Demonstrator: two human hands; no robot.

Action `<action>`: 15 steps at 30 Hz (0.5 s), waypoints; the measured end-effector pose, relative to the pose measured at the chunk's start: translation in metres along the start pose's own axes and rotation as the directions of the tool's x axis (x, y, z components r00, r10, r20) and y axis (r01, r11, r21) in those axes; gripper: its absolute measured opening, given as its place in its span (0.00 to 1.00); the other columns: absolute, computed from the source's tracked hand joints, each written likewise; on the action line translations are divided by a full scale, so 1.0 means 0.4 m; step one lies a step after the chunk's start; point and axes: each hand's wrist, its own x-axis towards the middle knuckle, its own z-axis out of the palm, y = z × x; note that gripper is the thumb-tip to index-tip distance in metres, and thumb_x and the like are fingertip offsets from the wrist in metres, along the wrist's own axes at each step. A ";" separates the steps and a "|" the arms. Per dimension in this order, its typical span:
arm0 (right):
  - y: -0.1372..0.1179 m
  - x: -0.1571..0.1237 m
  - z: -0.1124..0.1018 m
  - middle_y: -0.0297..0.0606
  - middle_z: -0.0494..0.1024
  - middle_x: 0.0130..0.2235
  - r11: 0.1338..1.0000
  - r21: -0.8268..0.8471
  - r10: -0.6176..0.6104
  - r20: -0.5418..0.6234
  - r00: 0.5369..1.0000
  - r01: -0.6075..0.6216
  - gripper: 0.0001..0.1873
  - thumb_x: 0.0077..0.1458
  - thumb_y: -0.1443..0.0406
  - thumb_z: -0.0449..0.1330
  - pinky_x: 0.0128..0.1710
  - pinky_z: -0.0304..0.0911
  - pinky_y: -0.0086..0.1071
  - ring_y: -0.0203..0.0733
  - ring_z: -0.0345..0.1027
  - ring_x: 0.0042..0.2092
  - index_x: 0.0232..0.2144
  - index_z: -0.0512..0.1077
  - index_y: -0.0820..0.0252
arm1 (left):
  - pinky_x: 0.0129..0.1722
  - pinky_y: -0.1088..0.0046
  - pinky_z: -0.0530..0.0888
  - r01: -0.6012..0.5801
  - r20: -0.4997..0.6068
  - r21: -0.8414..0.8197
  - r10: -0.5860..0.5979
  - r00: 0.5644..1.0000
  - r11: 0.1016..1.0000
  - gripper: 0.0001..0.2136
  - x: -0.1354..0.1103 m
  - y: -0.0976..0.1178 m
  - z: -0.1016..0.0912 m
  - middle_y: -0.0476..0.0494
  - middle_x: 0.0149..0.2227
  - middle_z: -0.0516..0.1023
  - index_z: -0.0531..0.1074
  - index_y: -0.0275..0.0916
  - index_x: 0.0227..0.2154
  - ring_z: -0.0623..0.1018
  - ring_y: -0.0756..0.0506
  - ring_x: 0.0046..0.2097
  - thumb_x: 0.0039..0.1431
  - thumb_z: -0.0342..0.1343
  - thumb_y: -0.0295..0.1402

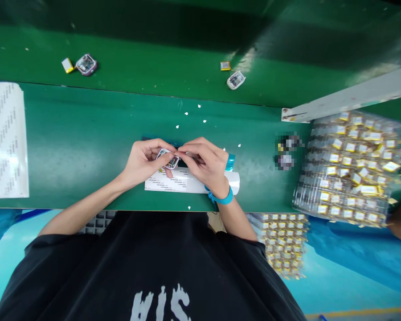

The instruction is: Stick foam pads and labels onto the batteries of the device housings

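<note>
My left hand (pixel 150 158) grips a small electronic device with an open casing (pixel 171 161), its circuit board showing. The thumb lies across the board. At the device's right edge, my right hand (pixel 205 158) pinches its thumb and forefinger together; whatever is between the fingertips is too small to make out. A blue band (pixel 224 196) circles the right wrist. Just below both hands lies a white printed sheet of adhesive backing (pixel 173 183), curled at its right end. A shiny blue-green strip (pixel 230 162) shows behind the right hand.
Opened devices (pixel 86 65) (pixel 236 80) with yellow-edged batteries (pixel 67 65) (pixel 225 66) lie on the far green surface. Stacked clear trays of batteries (pixel 350 169) stand right, below a white post (pixel 347 96). White printed sheets (pixel 8 142) lie left. Small white dots (pixel 186 113) are scattered ahead.
</note>
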 end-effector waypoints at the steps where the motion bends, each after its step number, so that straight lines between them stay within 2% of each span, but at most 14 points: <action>1: -0.001 -0.001 -0.001 0.34 0.84 0.38 1.000 -0.002 0.002 0.001 1.000 -0.002 0.05 0.64 0.70 0.65 0.30 0.73 0.27 0.34 0.79 0.36 0.41 0.78 0.56 | 0.21 0.77 0.79 -0.004 -0.005 -0.017 0.004 1.000 1.000 0.07 0.000 0.000 -0.001 0.49 0.25 0.82 0.79 0.38 0.33 0.82 0.48 0.21 0.59 0.69 0.36; 5: 0.000 -0.004 -0.005 0.35 0.86 0.42 1.000 -0.020 -0.012 0.038 0.999 0.013 0.11 0.64 0.73 0.61 0.33 0.76 0.28 0.36 0.81 0.39 0.43 0.80 0.55 | 0.21 0.77 0.78 -0.020 -0.045 -0.021 0.019 0.999 1.000 0.08 0.000 -0.003 -0.003 0.48 0.26 0.83 0.80 0.38 0.34 0.82 0.48 0.21 0.60 0.68 0.37; 9: 0.002 -0.007 -0.003 0.35 0.86 0.43 0.993 -0.091 -0.066 0.039 0.997 0.069 0.11 0.65 0.71 0.60 0.30 0.74 0.27 0.36 0.81 0.38 0.46 0.80 0.56 | 0.20 0.77 0.78 -0.020 -0.066 -0.003 0.020 0.998 1.000 0.11 0.000 -0.004 -0.003 0.47 0.26 0.83 0.80 0.38 0.34 0.83 0.47 0.22 0.58 0.70 0.40; 13: 0.001 -0.010 0.004 0.32 0.86 0.38 0.984 -0.149 -0.098 0.029 0.995 0.101 0.10 0.64 0.71 0.61 0.28 0.71 0.25 0.34 0.80 0.34 0.45 0.79 0.57 | 0.22 0.75 0.81 -0.002 -0.059 0.008 0.003 0.998 1.000 0.14 0.000 -0.005 -0.001 0.46 0.28 0.85 0.79 0.38 0.33 0.83 0.47 0.22 0.58 0.71 0.44; 15: 0.003 -0.011 0.006 0.30 0.86 0.35 0.976 -0.215 -0.045 0.010 0.999 0.046 0.09 0.65 0.71 0.60 0.28 0.72 0.25 0.33 0.79 0.31 0.44 0.79 0.56 | 0.22 0.76 0.81 0.007 -0.066 0.008 -0.006 0.998 1.000 0.12 0.000 -0.006 0.001 0.46 0.29 0.85 0.80 0.37 0.34 0.83 0.48 0.22 0.58 0.70 0.41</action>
